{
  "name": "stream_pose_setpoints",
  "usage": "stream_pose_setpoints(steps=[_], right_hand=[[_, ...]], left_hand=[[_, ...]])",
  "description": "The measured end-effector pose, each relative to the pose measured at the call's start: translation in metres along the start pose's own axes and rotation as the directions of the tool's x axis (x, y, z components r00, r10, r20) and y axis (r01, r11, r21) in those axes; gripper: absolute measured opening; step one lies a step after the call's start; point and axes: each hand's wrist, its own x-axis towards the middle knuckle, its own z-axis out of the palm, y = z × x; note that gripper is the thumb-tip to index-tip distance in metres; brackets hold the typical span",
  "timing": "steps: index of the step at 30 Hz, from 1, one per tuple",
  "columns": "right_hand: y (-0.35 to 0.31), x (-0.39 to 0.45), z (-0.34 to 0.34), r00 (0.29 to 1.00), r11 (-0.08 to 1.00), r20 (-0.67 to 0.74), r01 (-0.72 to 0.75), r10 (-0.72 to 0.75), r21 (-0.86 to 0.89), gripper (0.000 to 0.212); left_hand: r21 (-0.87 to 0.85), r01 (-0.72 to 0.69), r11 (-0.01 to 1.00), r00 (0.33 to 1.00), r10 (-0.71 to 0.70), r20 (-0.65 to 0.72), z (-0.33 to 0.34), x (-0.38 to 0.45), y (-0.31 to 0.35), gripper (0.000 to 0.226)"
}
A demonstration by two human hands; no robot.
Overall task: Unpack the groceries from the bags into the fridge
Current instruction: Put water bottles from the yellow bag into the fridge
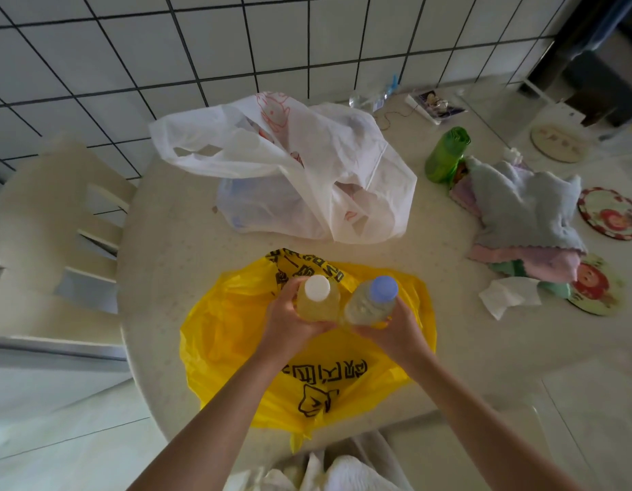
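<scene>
Holding two bottles upright, caps up: left hand [289, 322] white-capped bottle [317, 298], right hand [392, 329] blue-capped bottle [373, 301]

yellow bag [236, 334]: black printed characters plus a logo, upside down to camera, not legible; white bag [307, 164]: red print, unreadable; bottle labels unreadable

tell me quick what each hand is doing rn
Left hand: holds the white-capped bottle.
Right hand: holds the blue-capped bottle.

Bare forearms, white garment [346, 473] below
</scene>
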Motion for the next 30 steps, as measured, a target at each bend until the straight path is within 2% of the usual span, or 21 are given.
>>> stream_pose_setpoints(steps=[4, 12, 18, 24, 30], right_hand=[[-0.018, -0.021, 0.003, 0.999, 0.997, -0.040, 0.013, -0.010, 0.078, 0.072], [-0.033, -0.081, 0.012, 0.992, 0.986, -0.117, 0.054, -0.035, 0.159, 0.073], [-0.033, -0.126, 0.021, 0.997, 0.979, -0.069, 0.037, -0.023, 0.199, 0.072], [-0.028, -0.180, 0.019, 0.996, 0.971, -0.005, 0.092, -0.093, 0.220, 0.080], [-0.004, -0.245, 0.013, 0.989, 0.979, 0.094, 0.095, -0.113, 0.181, 0.070]], left_hand=[[-0.043, -0.019, 0.999, 0.998, 0.016, -0.062, -0.016, -0.015, -0.003, 0.071], [-0.098, -0.034, 0.995, 0.995, 0.025, -0.093, -0.044, -0.062, 0.008, 0.075], [-0.123, -0.043, 0.991, 0.990, 0.025, -0.139, -0.049, -0.110, 0.005, 0.069], [-0.135, -0.023, 0.991, 0.978, -0.005, -0.207, -0.041, -0.171, -0.006, 0.064], [-0.191, 0.025, 0.981, 0.960, -0.077, -0.271, -0.025, -0.257, -0.027, 0.073]])
